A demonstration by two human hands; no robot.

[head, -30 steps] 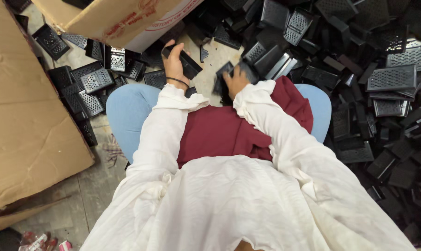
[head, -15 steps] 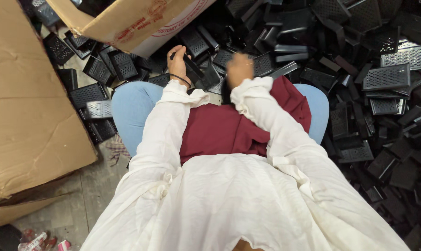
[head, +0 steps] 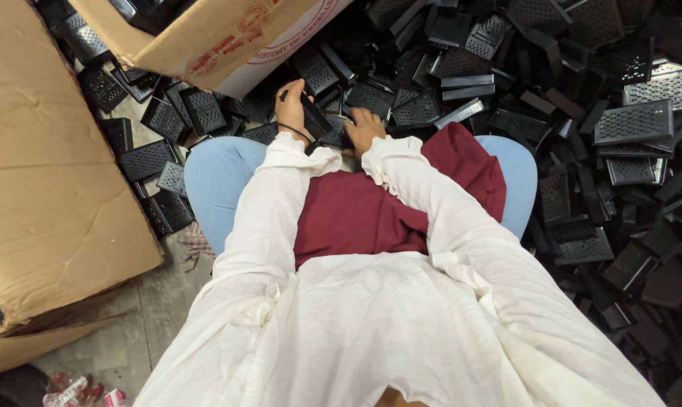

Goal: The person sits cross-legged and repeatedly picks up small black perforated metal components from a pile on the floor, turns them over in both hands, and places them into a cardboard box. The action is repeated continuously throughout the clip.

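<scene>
Cardboard box above, flattened cardboard left, wrappers on floor.

Black plastic part: flat, rectangular, dark all over, held in the left hand, tilted so its long edge runs from upper left to lower right. It sits just beyond the knees, far centre of the scene, above the pile. Second black part: same kind, under the right hand, low and close to the first one; the two look to be touching, though the joint is hidden by the fingers. Surface detail on both is too dark to read. Both lie just right of the cardboard box's near corner.
</scene>
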